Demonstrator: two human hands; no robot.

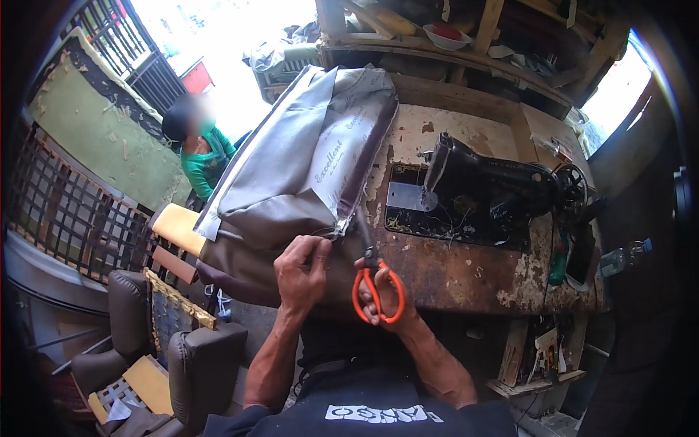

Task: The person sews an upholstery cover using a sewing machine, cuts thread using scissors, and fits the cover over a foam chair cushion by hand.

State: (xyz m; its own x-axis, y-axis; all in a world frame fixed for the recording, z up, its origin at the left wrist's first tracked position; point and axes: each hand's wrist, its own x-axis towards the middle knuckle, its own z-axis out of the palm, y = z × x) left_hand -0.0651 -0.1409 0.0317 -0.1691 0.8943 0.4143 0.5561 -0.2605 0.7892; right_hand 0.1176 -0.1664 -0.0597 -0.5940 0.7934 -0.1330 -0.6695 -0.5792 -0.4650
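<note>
Orange handles marked the scissors (371, 256), which the right hand (388, 295) held, its fingers wrapped around the loops. The dark blades pointed away from the person, beside the near right corner of the cover (280, 164); whether they were parted could not be told. The left hand (301, 269) was by that same corner, its fingers drawn narrow, thumb against forefinger. Fine thread (331, 232) showed near the fingertips, too small to tell whether it was pinched.

The cover lay folded on the left part of the surface (451, 273), its grey-brown material turned partly back to show a pale underside (printed with the word "Excellent"). Its near part hung over the edge.

To the right of the cover, a black sewing machine (502, 182) stood on the worn, patchy surface. A clear bottle (613, 262) was beyond it, at the far right. On the shelf (408, 45) sat a bowl (446, 41) with something red inside. Another person (206, 156), in green, was at the left, and brown armchairs (200, 364) stood below.
</note>
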